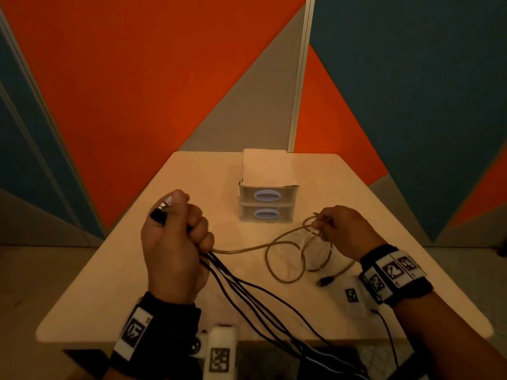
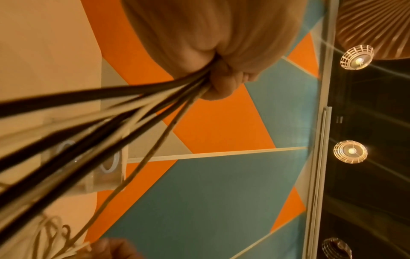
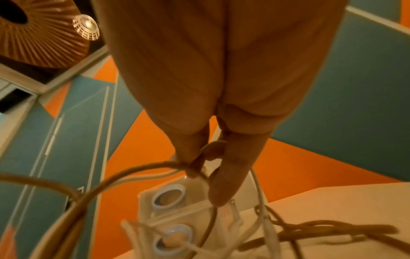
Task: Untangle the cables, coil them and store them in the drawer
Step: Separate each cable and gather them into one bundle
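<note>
Table (image 1: 384, 215): pale wood, 2-drawer unit (image 1: 266, 204) at back | walls: orange, teal, grey panels | your left hand (image 1: 175, 242) fists black cables (image 1: 247, 286) | your right hand (image 1: 343, 231) pinches tan cable (image 1: 285, 270)

The black cables (image 1: 263, 300) run off the bottom edge; the left hand (image 1: 175, 242) hides their upper ends.

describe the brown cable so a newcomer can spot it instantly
Start at the two-drawer plastic unit at the table's middle. In front of it, between the left hand and the right hand, lies the brown cable in loose loops. It is tan and braided; the black cables and the white cable are not.
</note>
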Motion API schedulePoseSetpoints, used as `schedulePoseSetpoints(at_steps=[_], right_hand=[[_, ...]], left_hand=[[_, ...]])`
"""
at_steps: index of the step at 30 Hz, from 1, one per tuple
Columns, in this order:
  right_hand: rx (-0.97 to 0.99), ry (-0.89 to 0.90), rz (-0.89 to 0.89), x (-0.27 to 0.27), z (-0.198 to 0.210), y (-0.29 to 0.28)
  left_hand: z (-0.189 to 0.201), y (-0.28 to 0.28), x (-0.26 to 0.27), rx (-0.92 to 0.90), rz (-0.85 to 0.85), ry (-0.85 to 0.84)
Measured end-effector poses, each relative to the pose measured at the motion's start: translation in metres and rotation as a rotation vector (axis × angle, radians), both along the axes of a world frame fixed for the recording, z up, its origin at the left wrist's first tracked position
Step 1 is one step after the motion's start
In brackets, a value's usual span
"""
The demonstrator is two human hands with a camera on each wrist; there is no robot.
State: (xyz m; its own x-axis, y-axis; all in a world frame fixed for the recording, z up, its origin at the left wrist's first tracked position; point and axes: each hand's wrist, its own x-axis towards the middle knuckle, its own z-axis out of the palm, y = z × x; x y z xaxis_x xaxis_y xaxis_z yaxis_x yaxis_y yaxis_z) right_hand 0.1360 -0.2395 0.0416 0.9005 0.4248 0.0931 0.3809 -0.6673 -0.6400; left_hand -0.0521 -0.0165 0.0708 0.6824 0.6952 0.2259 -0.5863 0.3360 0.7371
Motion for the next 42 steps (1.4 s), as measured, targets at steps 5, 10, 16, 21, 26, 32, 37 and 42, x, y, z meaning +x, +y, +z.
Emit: schedulePoseSetpoints(at_steps=[5, 10, 16, 21, 26, 32, 37, 42], right_hand=[[-0.248, -0.132, -0.097, 0.007, -0.003, -0.014], [0.048, -0.208, 0.247, -0.081, 0.02, 0.016], [-0.063, 0.104, 0.368, -0.089, -0.009, 0.04], [-0.068, 0.227, 0.268, -0.067, 0.001, 0.016], [0.006, -0.073, 0.363, -0.087, 0.013, 0.028], [0.069, -0.231, 0.352, -0.093, 0.015, 0.027], [-0.081, -0.173, 0.262, -0.067, -0.011, 0.011], [-0.234, -0.074, 0.184, -0.054, -0.021, 0.001]], left_hand=[[0.011, 0.015, -0.007, -0.002, 0.017, 0.008], [0.018, -0.003, -0.008, 0.042, -0.055, -0.05], [0.03, 0.001, -0.016, 0.134, -0.063, -0.043], [0.033, 0.022, -0.032, 0.428, 0.007, 0.123], [0.016, -0.01, -0.009, 1.057, -0.18, 0.549], [-0.009, -0.032, 0.015, 1.051, -0.374, 0.651], [0.008, -0.016, 0.001, 0.45, -0.271, 0.45], [0.034, 0.018, -0.022, 0.212, -0.208, 0.166]])
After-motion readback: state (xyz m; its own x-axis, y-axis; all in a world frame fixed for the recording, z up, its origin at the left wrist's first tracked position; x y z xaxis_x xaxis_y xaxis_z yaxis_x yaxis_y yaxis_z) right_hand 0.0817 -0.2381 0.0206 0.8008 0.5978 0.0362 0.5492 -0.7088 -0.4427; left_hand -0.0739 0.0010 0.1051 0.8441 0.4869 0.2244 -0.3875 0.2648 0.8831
